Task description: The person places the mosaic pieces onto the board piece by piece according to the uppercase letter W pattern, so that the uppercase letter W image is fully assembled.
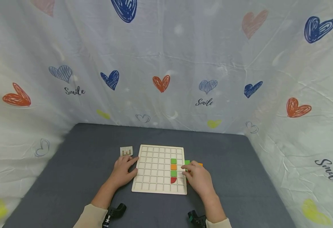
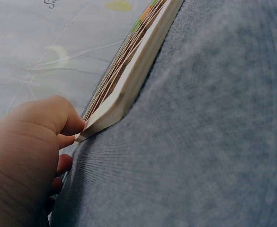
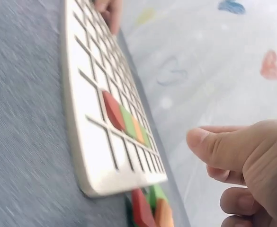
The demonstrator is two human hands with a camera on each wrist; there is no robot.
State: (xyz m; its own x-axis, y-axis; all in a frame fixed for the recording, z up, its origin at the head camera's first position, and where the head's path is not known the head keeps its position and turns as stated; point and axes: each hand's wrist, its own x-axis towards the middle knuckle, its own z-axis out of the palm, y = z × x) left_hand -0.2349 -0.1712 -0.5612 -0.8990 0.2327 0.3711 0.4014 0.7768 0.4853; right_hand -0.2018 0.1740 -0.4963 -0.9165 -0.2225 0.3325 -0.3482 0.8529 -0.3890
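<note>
One pale, heart-printed curtain (image 1: 180,47) hangs behind and along both sides, enclosing a table (image 1: 226,190) spread with dark grey cloth. On it a light wooden gridded board (image 1: 150,165) lies flat between the two forearms — a placing that presumably puts every cell within easy reach. The left hand (image 1: 122,170) meets the board's left edge with thumb and index finger spread and only slightly bent; the left wrist view shows the thumb against the rim, not wrapped about it, an attitude best read as steadying the board. The right hand (image 1: 199,179) is poised at the opposite edge, forearm angled inward, thumb and forefinger reaching toward the outermost column with their tips a little apart; no piece is visible between them, and the hand appears to carry nothing. In the second column from the right stands a column of coloured pieces (image 1: 173,173): from far to near green, orange, green and red, set in adjoining cells, the red one with a rounded corner. Beyond the left hand lies a small gridded card (image 1: 126,151), clear of the board; its fine pattern is too small to tell. Smallest are the loose pieces — a red piece (image 3: 142,208), a green piece (image 3: 157,194) and an orange piece (image 3: 165,213) — clustered just beside the board's right edge, probably so that the right hand need travel little.
</note>
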